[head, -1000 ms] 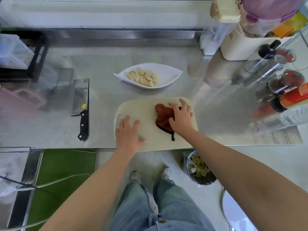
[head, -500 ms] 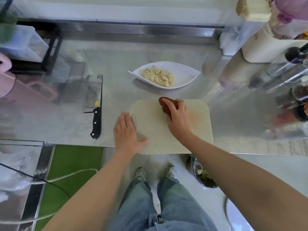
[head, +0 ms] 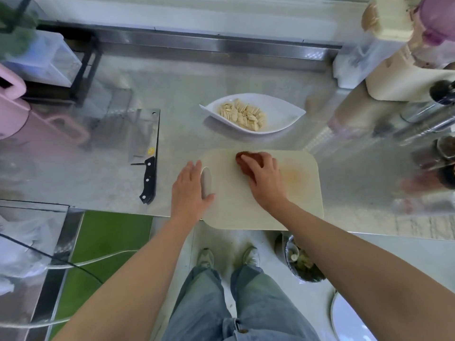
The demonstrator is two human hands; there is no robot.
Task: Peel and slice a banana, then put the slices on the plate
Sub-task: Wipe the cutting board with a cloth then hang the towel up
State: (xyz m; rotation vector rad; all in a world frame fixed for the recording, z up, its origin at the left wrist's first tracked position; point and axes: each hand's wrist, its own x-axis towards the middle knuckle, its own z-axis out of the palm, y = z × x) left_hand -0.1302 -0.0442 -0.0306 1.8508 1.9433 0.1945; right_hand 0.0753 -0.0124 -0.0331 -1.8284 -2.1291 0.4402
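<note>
Nearest: blue denim jeans (head: 236, 306) and pale sneakers (head: 250, 257) on the floor, on the near side of the cream plastic cutting board (head: 302, 200). A small round lined bin (head: 304, 265) with yellow-green scraps stands on the floor below the board's near right corner.

The board lies on the brushed steel counter (head: 73, 168), its near edge overhanging the counter edge a little.

Left hand (head: 189, 190): flat, fingers straight and together. It rests on the board's left edge beside the oval handle slot and grasps nothing.

Right hand (head: 266, 180): on the far middle of the board, fingers bent over a crumpled reddish-brown cloth (head: 242, 164) and gripping it against the surface. A faint orange stain shows on the board just right of this hand.

A steel cleaver with black riveted handle (head: 147, 148) lies flat on the counter left of the board, apart from it, with its handle toward the near side. Neither hand touches it.

The white leaf-shaped ceramic plate (head: 283, 114) sits on the counter just beyond the board's far edge. The pale cut banana slices (head: 242, 115) are heaped in its left half; none remain on the board.

Bottles and cream-coloured containers (head: 394, 77) stand far right of the board. They are blurred and cannot be identified.
</note>
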